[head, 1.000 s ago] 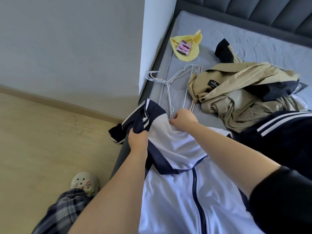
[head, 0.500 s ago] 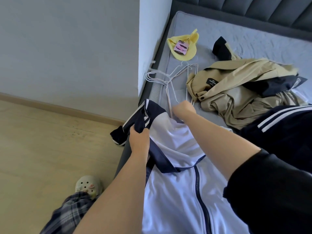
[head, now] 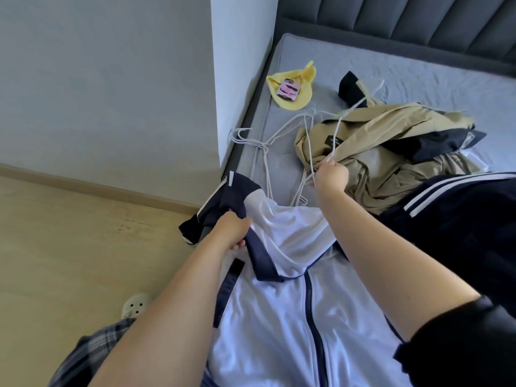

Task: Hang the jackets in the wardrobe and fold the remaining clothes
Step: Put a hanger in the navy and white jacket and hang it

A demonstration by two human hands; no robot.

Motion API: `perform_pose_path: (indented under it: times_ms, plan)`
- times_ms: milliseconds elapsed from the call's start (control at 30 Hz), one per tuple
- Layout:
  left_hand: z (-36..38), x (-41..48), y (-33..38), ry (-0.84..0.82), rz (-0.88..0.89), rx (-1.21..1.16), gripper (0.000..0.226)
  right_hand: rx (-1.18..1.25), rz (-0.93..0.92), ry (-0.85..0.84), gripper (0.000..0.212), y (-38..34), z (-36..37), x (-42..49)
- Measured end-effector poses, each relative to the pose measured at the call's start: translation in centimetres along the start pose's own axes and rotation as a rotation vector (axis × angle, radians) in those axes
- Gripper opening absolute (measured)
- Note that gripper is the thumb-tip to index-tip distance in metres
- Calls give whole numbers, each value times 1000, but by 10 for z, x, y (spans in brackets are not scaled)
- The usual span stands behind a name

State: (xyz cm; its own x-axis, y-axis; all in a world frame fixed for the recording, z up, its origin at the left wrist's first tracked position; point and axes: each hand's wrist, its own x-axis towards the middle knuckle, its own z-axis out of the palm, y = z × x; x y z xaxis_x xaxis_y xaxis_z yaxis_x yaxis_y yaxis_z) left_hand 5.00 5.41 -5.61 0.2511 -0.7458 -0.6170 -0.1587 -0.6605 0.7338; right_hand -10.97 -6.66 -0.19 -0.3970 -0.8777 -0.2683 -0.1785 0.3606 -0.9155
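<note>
White-and-navy jacket (head: 279,317) is being kept front up at the near left edge of the mattress (head: 418,68), its dark zip running down the middle and one navy sleeve hanging over that edge above the wooden floor (head: 69,233). The navy fabric by its collar is being gripped by the left hand (head: 233,229), with the fingers curled round it. A white wire hanger (head: 339,122) is being held raised by the right hand (head: 332,174), which is closed tightly on the wire; the hook end is being carried above the beige jacket (head: 377,152). Whether more than one wire is caught in that grip cannot be told.

More white hangers (head: 265,148) are being left in a loose tangle along the left edge of the mattress, just beyond the white jacket's collar. The beige jacket is lying crumpled toward the middle of the bed, touching a navy garment with white stripes (head: 460,219) at the right edge. A yellow cloth (head: 290,103) is lying near the far left corner with a small pink item (head: 289,89) resting on it. A pale clog (head: 136,304) is being worn on the floor below.
</note>
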Motion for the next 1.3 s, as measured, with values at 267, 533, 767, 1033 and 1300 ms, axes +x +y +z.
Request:
perform_pose_path:
  times_ms: [267, 533, 767, 1033, 1300]
  plan:
    - [5, -27, 19, -572, 372, -898, 58, 465, 190, -168, 31, 10, -56, -1]
    - [3, -18, -29, -399, 124, -677, 50, -452, -193, 12, 33, 21, -68, -1]
    - [27, -30, -20, -623, 48, -692, 37, -149, -217, 95, 27, 30, -74, -20]
    - [64, -38, 72, -602, 101, -917, 34, 269, -241, 4, 35, 6, -81, -22]
    - [-20, -8, -5, -305, 232, -1363, 64, -428, -517, -302, 35, 58, -99, -8]
